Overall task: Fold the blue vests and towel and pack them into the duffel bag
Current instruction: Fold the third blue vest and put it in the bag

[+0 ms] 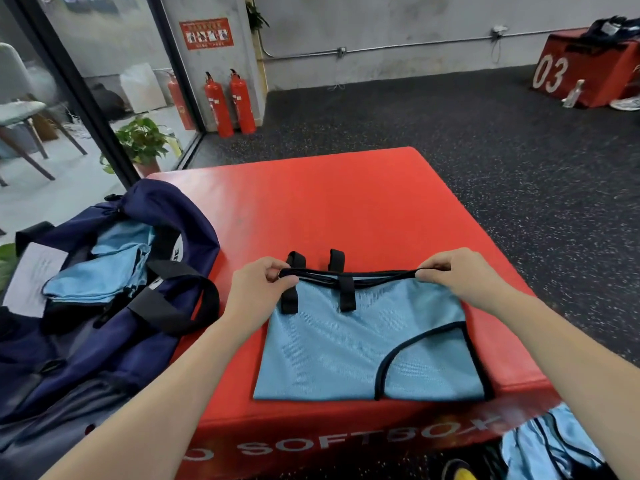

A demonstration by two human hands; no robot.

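— At nine o'clock from the box, what sits there?

— Off the red soft box's (346, 209) left edge, the navy duffel bag (104, 306) lies unzipped, with folded light blue cloth (100, 271) already inside it and a black handle strap (180, 299) draped toward the box.

— And the left hand?

— The left hand (256, 289) rests on the box at about nine o'clock from the blue vest (367, 348), thumb and fingers pinching the vest's far left corner at its black trim.

— Where does the vest lie?

— Flat on the near half of the box, at six o'clock from the box's middle, folded into a rough rectangle. Its black straps (346, 289) stick out at the far edge, between the two hands.

— The right hand?

— The right hand (460, 271) is at two o'clock from the vest's middle, fingers curled down and pinching the far right corner at the trim. Both hands hold the same far edge, which is lifted slightly off the layer beneath.

— Anything further right?

— At five o'clock from the vest, below the box's near right corner, more blue fabric with black trim (550, 445) hangs in a loose bunch.
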